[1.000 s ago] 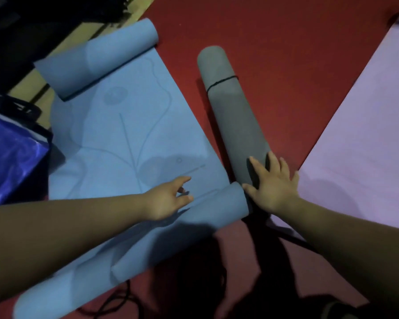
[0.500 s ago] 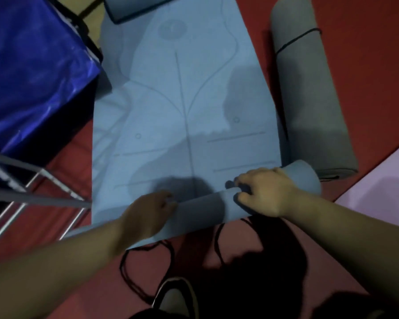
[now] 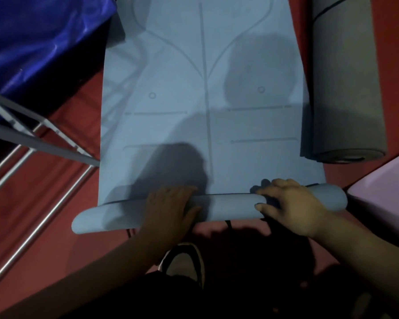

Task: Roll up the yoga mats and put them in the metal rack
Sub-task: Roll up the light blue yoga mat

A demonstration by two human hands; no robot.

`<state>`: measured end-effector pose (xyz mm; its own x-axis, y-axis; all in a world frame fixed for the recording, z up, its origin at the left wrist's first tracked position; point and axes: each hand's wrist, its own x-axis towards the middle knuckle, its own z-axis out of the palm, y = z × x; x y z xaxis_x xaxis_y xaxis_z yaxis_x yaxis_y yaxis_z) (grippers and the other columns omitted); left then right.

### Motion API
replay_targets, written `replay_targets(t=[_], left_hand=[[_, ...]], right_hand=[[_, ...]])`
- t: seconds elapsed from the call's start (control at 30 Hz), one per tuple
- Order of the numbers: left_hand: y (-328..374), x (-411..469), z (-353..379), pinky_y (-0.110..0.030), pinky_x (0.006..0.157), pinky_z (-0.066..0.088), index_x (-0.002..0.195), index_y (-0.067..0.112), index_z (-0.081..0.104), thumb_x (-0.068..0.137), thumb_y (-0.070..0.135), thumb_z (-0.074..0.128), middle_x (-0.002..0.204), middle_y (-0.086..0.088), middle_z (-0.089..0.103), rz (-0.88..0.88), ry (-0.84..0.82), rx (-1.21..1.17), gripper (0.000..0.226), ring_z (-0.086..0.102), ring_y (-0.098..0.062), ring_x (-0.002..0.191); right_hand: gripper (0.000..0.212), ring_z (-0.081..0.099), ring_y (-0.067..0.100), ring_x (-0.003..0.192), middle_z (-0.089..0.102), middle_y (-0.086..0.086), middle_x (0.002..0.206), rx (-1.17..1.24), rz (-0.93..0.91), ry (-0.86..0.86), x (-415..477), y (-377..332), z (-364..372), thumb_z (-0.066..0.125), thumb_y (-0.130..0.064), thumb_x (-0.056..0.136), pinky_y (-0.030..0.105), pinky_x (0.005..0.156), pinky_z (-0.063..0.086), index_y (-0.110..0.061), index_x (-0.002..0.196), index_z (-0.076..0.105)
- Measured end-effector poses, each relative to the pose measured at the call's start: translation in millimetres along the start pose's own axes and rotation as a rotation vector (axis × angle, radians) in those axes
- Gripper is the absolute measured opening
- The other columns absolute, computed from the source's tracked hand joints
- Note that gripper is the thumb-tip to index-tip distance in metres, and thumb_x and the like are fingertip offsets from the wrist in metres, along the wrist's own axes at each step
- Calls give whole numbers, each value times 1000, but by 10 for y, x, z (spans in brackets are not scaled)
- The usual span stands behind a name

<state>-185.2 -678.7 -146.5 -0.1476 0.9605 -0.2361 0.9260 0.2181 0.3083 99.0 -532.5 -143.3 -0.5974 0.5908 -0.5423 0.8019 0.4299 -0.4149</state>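
Right hand (image 3: 290, 208) has left the grey roll (image 3: 346, 88) and joined the left hand (image 3: 171, 208) on the blue mat (image 3: 203, 100). Both now curl over its rolled near end, which sits square across the mat. The mat lies on the floor (image 3: 21, 215) beside the rack (image 3: 32, 139), mostly flat, so I judge rolling barely begun and racking some way off.

Top edge cuts the blue mat (image 3: 200, 88); left hand (image 3: 168, 208) blurred, perhaps gripping.
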Motion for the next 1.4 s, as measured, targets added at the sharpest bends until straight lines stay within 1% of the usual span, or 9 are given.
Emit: replay_targets(t=[0.23, 0.4, 0.5, 0.63, 0.77, 0.9, 1.07, 1.3, 1.4], left_hand=[[36, -171, 133, -43, 78, 50, 119, 25, 68, 88, 58, 44, 106, 3, 75, -106, -116, 72, 52, 68, -27, 94], [-114, -186, 223, -39, 81, 51, 128, 27, 60, 91, 66, 36, 109, -2, 74, -58, -129, -79, 59, 69, -29, 99], [-145, -122, 176, -37, 80, 52, 136, 28, 53, 97, 58, 49, 108, -5, 74, -42, -115, -154, 49, 69, -29, 101], [-225, -10, 147, -36, 83, 50, 141, 34, 45, 100, 54, 49, 109, -1, 73, -53, -204, -186, 45, 68, -26, 106], [-313, 51, 238, -34, 81, 50, 135, 29, 52, 97, 54, 53, 105, 1, 70, -39, -246, -272, 45, 67, -24, 101], [-353, 67, 319, -35, 81, 52, 126, 25, 59, 86, 66, 42, 113, 1, 67, -11, -161, -242, 59, 65, -23, 100], [-352, 58, 420, -39, 67, 50, 92, 23, 65, 94, 52, 50, 88, 0, 61, 146, 42, -74, 33, 59, -28, 83], [-429, 74, 382, -36, 65, 51, 95, 17, 65, 91, 56, 56, 89, -6, 59, 373, 20, -66, 40, 59, -28, 79], [-464, 84, 383, -34, 65, 50, 96, 19, 66, 86, 62, 58, 89, -3, 60, 361, -14, -60, 45, 60, -27, 80]], right_hand=[[59, 60, 16, 100, 62, -16, 106, -26, -23, 67, -14, 19, 159, 31, -73, 89, 41, 88, 47, -43, 132, 57], [45, 65, 14, 107, 70, -15, 117, -4, -27, 60, 53, -27, 96, 52, -61, 95, 32, 93, 48, -39, 134, 57], [45, 65, 13, 110, 67, -19, 125, 21, -19, 34, 127, -24, 56, 55, -61, 95, 28, 91, 49, -41, 136, 53], [41, 64, 14, 103, 62, -21, 110, -14, -20, -46, 228, -27, 1, 53, -62, 96, 27, 78, 41, -41, 132, 50], [38, 63, 16, 98, 54, -22, 101, -29, -36, -79, 284, -28, 60, 51, -60, 97, 28, 77, 40, -38, 127, 45], [38, 58, 14, 85, 54, -18, 93, 26, -48, -6, 317, 16, 110, 59, -59, 94, 29, 71, 40, -36, 120, 44], [35, 57, 13, 79, 55, -16, 86, 36, -26, -21, 283, 43, 115, 60, -61, 92, 30, 69, 39, -34, 110, 46], [43, 55, 11, 73, 59, -7, 82, 14, 72, -82, 347, 60, 107, 62, -64, 89, 33, 67, 39, -25, 95, 46], [38, 58, 11, 76, 61, -10, 83, 86, 54, -59, 310, 98, 144, 61, -63, 90, 32, 67, 42, -28, 97, 47]])
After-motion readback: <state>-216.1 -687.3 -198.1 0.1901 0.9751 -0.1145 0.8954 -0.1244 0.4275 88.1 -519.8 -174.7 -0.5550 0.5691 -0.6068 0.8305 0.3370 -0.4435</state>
